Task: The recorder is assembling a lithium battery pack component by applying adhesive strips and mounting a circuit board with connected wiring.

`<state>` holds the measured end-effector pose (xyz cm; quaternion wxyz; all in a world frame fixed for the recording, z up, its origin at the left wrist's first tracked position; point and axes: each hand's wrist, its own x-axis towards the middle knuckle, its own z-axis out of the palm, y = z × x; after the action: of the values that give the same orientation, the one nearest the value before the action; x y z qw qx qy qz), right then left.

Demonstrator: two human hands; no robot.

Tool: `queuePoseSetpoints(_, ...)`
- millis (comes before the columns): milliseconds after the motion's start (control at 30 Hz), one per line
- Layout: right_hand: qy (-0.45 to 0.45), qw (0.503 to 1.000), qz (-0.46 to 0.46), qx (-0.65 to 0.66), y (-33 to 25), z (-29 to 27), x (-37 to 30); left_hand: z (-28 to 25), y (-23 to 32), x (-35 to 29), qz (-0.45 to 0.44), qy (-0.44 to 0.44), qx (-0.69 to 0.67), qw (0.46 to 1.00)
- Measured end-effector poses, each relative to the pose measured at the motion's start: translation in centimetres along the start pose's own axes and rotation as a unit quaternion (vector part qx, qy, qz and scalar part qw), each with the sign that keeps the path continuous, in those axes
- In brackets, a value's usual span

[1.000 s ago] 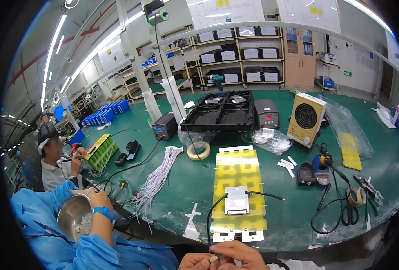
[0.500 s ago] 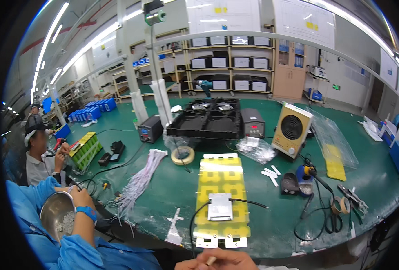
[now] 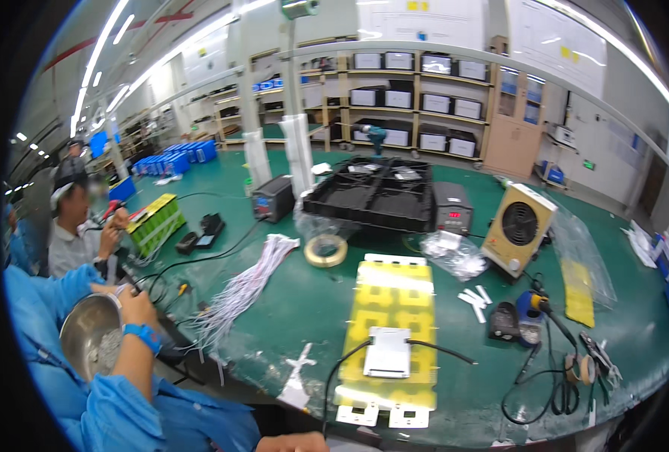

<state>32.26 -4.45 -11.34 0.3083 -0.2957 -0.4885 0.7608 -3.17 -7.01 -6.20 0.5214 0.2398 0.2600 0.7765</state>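
Note:
At the bottom edge lies my left hand (image 3: 293,444), mostly cut off, so its fingers cannot be read. It is close to the lower end of a black cable (image 3: 333,388). That cable runs to a flat silver module (image 3: 387,352), which rests on a yellow panel (image 3: 357,316) with white end tabs. A second black cable (image 3: 443,350) leaves the module on its right and ends loose over the table. My right hand is out of the picture.
A co-worker in blue sleeves at my left holds a metal bowl (image 3: 85,331) with small whitish pieces. White wires (image 3: 248,282), a tape roll (image 3: 325,250), a black tray (image 3: 368,200), a fan unit (image 3: 519,226), a soldering iron stand (image 3: 530,313) and pliers (image 3: 598,354) lie around the panel.
Half a second ago both my hands were together at the bottom edge, pinching a small pale piece. Now only one shows, farther left. The scene has shifted to the right in view.

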Motion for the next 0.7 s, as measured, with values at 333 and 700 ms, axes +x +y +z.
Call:
queuePoseSetpoints(333,-0.005,0.997,0.055,-0.055,-1.3,-0.1,0.2,-31.0,24.8,13.1,0.178,0.295,-0.117,0.931)
queuePoseSetpoints(700,-0.065,0.942,-0.329,-0.036,-2.5,2.4,4.2,2.5,-1.9,-1.8,0.284,-0.083,0.580,0.759)
